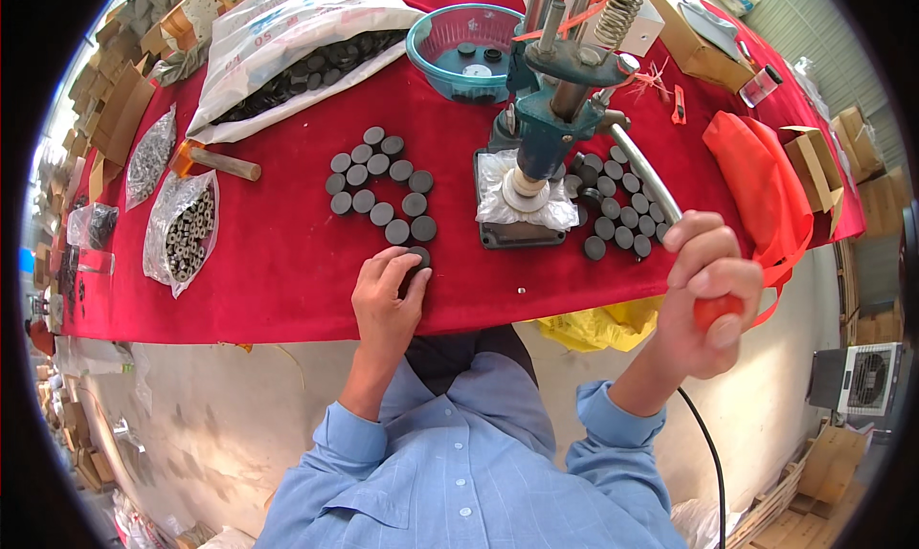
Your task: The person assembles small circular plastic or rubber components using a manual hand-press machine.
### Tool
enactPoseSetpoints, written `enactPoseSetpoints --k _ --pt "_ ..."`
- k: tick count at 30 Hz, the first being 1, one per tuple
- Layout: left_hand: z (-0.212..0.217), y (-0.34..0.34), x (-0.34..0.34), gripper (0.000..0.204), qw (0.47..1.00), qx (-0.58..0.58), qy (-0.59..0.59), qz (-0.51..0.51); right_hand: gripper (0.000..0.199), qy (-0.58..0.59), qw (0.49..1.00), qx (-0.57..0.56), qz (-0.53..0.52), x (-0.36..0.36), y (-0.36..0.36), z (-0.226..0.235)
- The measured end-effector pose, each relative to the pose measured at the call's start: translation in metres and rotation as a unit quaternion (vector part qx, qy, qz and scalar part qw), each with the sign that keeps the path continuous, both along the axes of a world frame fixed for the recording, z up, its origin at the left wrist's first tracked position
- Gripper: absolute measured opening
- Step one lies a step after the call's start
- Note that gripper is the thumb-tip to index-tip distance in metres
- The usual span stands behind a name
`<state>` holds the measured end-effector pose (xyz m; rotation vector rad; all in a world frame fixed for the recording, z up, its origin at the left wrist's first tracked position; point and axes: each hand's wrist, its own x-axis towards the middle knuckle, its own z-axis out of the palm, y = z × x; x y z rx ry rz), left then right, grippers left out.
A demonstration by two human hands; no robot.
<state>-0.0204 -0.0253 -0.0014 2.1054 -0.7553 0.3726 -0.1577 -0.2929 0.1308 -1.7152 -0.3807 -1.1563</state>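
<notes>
My left hand (387, 295) is at the table's near edge, its thumb and fingers closed round a black round cap (419, 256). Beyond it, several like black caps (380, 214) stand in a loose cluster. My right hand (713, 286) is wrapped round the red knob (716, 310) on the lever (649, 171) of a dark green hand press (571, 118). Under the press's pale round tip (526, 191), white plastic film (555, 207) covers the base; whether a cap lies there is hidden. More black caps (624, 235) sit right of the press.
A teal basin (418, 46) with a few discs stands behind. Left are a white sack (287, 22) of black parts, a hammer (225, 162) and a bag of metal pieces (190, 233). A red bag (761, 180) and orange cutter (679, 106) lie right.
</notes>
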Motion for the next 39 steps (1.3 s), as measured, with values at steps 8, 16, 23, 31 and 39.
enactPoseSetpoints --k 8,16,23,31,39 --pt "0.028 -0.09 0.016 0.043 0.989 -0.103 0.04 -0.099 0.044 0.052 0.997 0.026 0.057 0.036 -0.032 0.079" --pt "0.019 -0.132 0.03 0.053 0.983 -0.125 0.034 -0.132 0.039 0.091 0.992 0.041 0.079 0.046 -0.035 0.089" --pt "0.011 -0.136 0.031 0.057 0.981 -0.147 0.057 -0.114 0.042 0.036 0.994 0.031 0.095 0.028 -0.026 0.058" --pt "0.012 -0.13 0.03 0.055 0.982 -0.147 0.048 -0.112 0.046 0.049 0.996 0.048 0.049 0.013 -0.005 0.037" --pt "0.022 -0.041 0.035 0.031 0.986 0.112 -0.115 -0.038 0.039 -0.017 0.996 0.078 -0.03 -0.013 0.023 -0.05"
